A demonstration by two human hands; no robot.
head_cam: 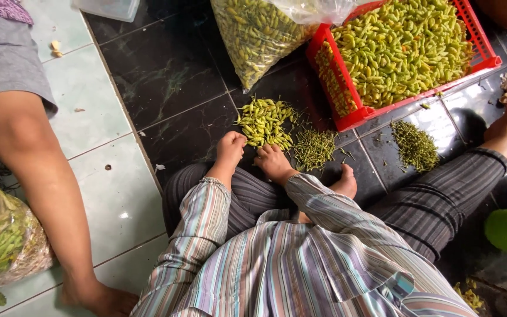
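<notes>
I sit on a dark tiled floor in a striped shirt. My left hand [230, 147] is curled at the left edge of a small heap of yellow-green chili peppers [264, 121]. My right hand [273, 159] rests just below the heap, fingers bent, beside a pile of thin green stems [314, 149]. Whether either hand holds a pepper is hidden by the fingers. My bare foot [345, 183] lies near the right hand.
A red plastic crate [356, 114] full of peppers stands at the upper right, a clear bag of peppers [253, 35] leaning against it. A second stem pile [415, 145] lies further right. Another person's leg [36, 176] crosses the pale tiles on the left, beside a bag of greens [1, 235].
</notes>
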